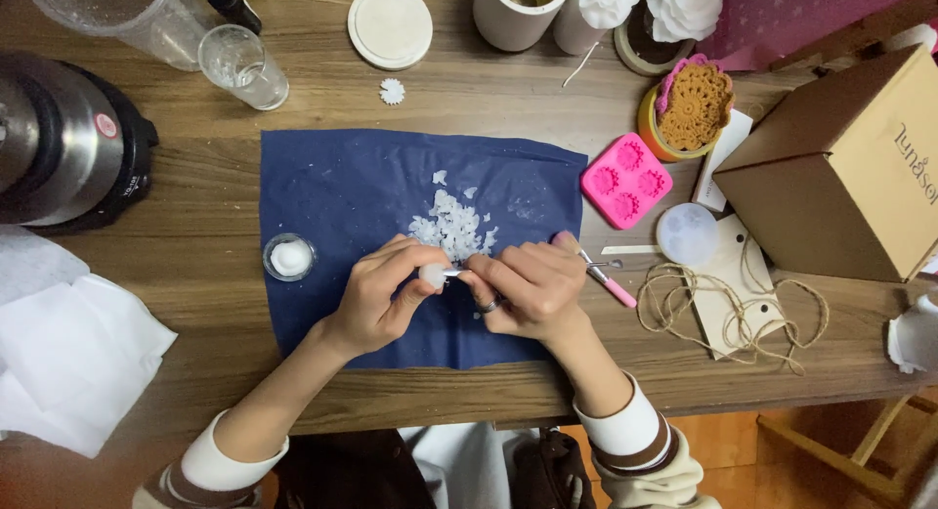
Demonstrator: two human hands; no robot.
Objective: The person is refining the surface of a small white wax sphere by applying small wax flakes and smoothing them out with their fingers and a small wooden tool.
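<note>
Pinched in the left hand (376, 299) above the blue cloth (332, 196), a small white wax piece (431, 274) meets the pink-handled tool (608, 281) gripped by the right hand (528, 289), beside white shavings (452, 228)

**Clearance around the work area**

Bare blue cloth (332, 191) left of the white flakes (452, 226) was passable. Small glass dish (290, 257) blocked the cloth's left edge; pink mould (626, 180) and twine (728, 309) crowded the right.
</note>
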